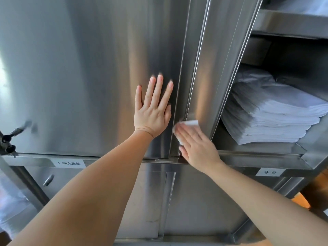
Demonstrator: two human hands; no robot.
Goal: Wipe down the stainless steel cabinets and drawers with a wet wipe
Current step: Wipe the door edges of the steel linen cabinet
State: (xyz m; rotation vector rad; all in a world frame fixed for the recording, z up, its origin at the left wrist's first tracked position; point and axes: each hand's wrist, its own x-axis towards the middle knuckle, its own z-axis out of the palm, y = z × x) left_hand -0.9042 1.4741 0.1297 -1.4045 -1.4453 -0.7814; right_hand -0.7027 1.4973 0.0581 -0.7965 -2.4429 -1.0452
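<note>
A tall stainless steel cabinet door [79, 77] fills the left and middle of the view. My left hand [152, 110] lies flat on it with straight fingers, close to the door's right edge. To its right runs a narrower steel door panel [205, 86]. My right hand [197, 148] presses a white wet wipe [190, 123] against the lower part of that panel; the hand looks blurred, and most of the wipe is hidden under the fingers. Lower steel doors [195, 201] show beneath my arms.
An open shelf [257, 149] on the right holds a stack of folded white linen [269, 118]. White labels [69, 163] [270, 172] are stuck on the shelf rail. A latch handle [8, 139] juts out at the far left, and a small knob [48, 180] below it.
</note>
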